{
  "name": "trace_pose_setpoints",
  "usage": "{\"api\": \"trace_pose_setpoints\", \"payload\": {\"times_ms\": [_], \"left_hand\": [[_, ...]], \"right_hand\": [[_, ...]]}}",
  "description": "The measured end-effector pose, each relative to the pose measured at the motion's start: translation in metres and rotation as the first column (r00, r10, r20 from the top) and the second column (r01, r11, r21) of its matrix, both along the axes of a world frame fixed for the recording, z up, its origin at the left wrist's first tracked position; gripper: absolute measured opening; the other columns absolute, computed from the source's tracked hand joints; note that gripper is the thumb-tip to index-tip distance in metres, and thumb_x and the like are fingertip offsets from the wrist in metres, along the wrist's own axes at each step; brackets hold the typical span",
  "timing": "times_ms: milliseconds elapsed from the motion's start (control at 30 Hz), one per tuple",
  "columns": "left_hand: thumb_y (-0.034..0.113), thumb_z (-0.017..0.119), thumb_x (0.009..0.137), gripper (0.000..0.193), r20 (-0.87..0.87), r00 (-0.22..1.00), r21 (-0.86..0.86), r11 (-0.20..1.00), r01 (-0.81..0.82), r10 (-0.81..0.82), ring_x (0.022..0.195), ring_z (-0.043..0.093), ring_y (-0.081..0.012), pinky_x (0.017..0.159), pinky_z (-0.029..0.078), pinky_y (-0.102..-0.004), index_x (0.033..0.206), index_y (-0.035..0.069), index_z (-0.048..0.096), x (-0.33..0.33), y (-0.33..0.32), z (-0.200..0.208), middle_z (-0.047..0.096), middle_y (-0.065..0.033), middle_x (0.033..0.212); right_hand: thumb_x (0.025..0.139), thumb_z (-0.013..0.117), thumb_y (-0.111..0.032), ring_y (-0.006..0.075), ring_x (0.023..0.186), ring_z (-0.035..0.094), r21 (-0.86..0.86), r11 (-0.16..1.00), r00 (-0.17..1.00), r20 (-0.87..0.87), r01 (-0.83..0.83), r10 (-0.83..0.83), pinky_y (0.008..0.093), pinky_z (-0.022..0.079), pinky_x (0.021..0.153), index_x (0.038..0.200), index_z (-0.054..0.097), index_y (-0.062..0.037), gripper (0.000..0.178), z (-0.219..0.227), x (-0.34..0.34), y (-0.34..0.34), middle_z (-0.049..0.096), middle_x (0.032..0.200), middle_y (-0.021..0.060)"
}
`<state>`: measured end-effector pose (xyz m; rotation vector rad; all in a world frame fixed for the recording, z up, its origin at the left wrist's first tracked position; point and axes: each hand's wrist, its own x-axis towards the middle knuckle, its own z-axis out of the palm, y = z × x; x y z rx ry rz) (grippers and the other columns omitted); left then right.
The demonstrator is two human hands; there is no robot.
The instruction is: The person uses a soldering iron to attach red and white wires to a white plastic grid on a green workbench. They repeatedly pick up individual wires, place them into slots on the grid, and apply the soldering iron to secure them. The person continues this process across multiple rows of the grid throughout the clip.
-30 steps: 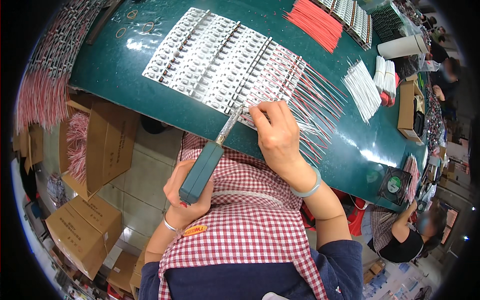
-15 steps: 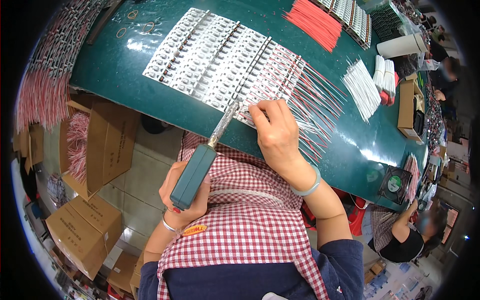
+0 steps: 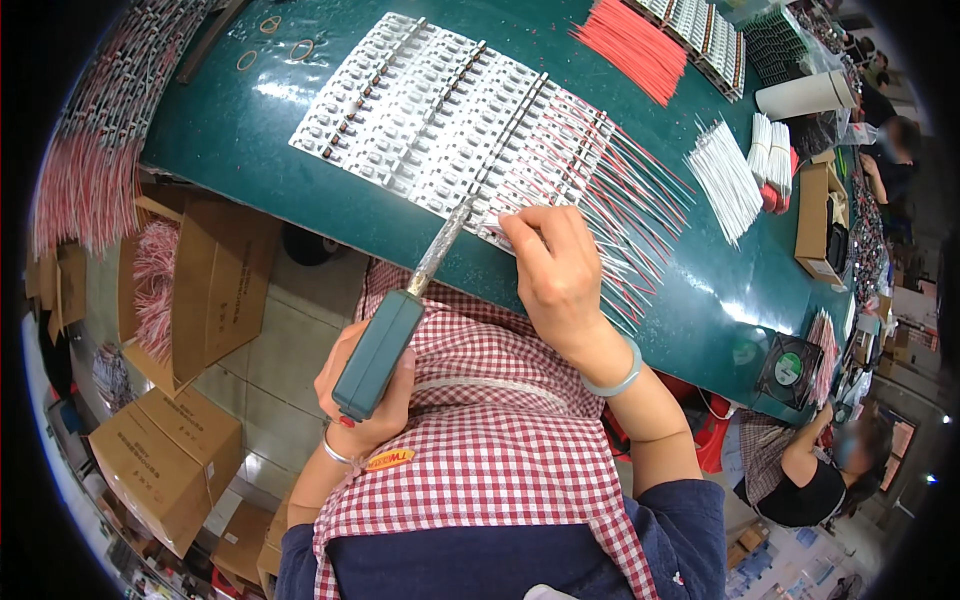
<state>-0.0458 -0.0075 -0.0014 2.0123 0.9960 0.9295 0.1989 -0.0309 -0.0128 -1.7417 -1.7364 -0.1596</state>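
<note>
My left hand (image 3: pixel 392 408) is wrapped round the green handle of a soldering iron (image 3: pixel 378 350). Its metal shaft slants up and to the right, with the tip at the near edge of a white panel of small circuit boards (image 3: pixel 400 130). Just right of the tip, my right hand (image 3: pixel 558 280) is closed in a pinch over the panel's near right corner, on what looks like a thin wire end, mostly hidden by the fingers. Red and white wires (image 3: pixel 640 205) fan out to the right from the panel's right-hand rows.
Red wires (image 3: pixel 630 50) and white wires (image 3: pixel 722 180) lie in bundles on the green table (image 3: pixel 230 150). A white cylinder (image 3: pixel 805 93), a small open carton (image 3: pixel 822 220) and a fan (image 3: pixel 790 368) are at the right. Wired assemblies (image 3: pixel 95 180) hang at the left, above cardboard boxes (image 3: pixel 165 465).
The soldering iron and my left hand have shifted slightly left and down, the tip staying by the panel's near edge. My right hand stays nearly in place, still pinching.
</note>
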Motion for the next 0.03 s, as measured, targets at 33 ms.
{"api": "trace_pose_setpoints", "payload": {"times_ms": [33], "left_hand": [[0.000,0.075,0.077,0.023,0.001,1.000,-0.002,1.000,0.006,-0.006,0.087,0.073,-0.0326,0.074,0.059,-0.0350,0.098,-0.007,0.070,-0.0008,0.0002,-0.0004,0.071,-0.0211,0.101]], "right_hand": [[0.075,0.067,0.001,0.0268,0.084,0.058,-0.015,1.000,1.000,-0.001,-0.011,0.011,0.0385,0.049,0.074,0.104,0.069,0.0002,0.028,-0.0008,-0.0004,-0.0018,0.061,0.095,0.0092]]}}
